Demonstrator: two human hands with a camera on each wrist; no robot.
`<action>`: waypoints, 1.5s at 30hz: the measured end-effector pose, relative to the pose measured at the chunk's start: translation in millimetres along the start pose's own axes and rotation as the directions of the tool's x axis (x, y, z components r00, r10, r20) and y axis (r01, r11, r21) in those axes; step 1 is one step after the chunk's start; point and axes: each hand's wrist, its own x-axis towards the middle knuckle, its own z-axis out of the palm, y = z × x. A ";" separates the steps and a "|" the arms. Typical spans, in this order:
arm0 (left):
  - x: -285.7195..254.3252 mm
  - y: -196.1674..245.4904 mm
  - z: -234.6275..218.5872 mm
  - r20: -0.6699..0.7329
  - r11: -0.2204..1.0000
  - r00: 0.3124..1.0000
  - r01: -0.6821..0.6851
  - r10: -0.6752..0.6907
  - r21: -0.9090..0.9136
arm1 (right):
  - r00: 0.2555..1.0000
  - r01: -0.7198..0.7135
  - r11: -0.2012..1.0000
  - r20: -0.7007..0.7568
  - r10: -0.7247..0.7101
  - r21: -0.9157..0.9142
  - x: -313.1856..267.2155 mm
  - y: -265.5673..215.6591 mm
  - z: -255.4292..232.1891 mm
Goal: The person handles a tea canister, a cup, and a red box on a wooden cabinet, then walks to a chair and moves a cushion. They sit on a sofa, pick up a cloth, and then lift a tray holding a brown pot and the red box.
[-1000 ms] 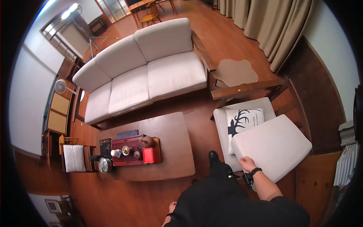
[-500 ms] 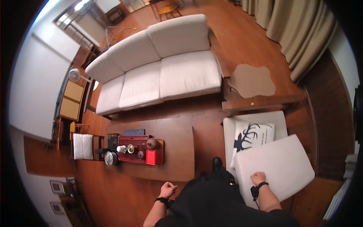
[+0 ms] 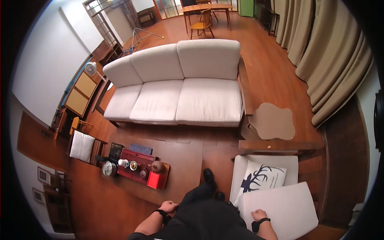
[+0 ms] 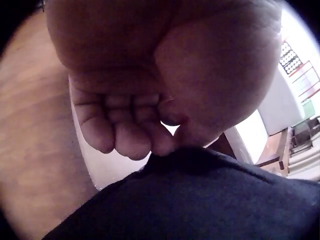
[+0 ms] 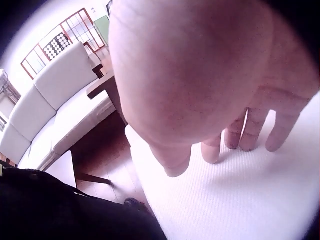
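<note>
My right hand [image 3: 259,215] rests on a thick off-white cushion [image 3: 286,206]. In the right wrist view its fingers point down, spread a little, with fingertips [image 5: 271,145] at the ribbed fabric of the cushion. Partly under this cushion lies a white pillow with a dark deer print [image 3: 264,178], on a pale seat [image 3: 239,173]. Low in front of the body, my left hand [image 3: 169,206] hangs beside the dark trousers [image 3: 196,196], fingers loosely curled. In the left wrist view the fingertips overlap the dark cloth, and no object shows between them.
A low coffee table [image 3: 186,160] stands ahead to the left, bearing a red tea tray [image 3: 138,160], a brown teapot [image 3: 158,166] and a red box [image 3: 153,180]. Beyond are a long off-white sofa [image 3: 176,96], a wavy-edged small table [image 3: 274,120] and beige curtains [image 3: 316,60].
The head view has tilted up, bringing in more of the far room. My left hand came forward from the side. The right hand moved from the cushion's edge onto its top.
</note>
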 end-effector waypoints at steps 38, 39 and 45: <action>104.1 257.0 67.7 -0.077 0.742 0.935 0.223 -0.347 -0.632 | 0.583 0.813 0.580 0.077 -0.809 -0.054 367.7 -649.2 -337.3; 96.4 279.5 49.1 -0.122 0.792 0.930 0.221 -0.347 -0.569 | 0.553 0.833 0.552 0.047 -0.832 -0.030 374.6 -668.0 -346.8; 109.2 328.4 -3.4 -0.383 0.659 0.831 -0.025 -0.405 -0.752 | 0.515 0.857 0.506 0.131 -0.847 -0.097 368.6 -722.2 -366.6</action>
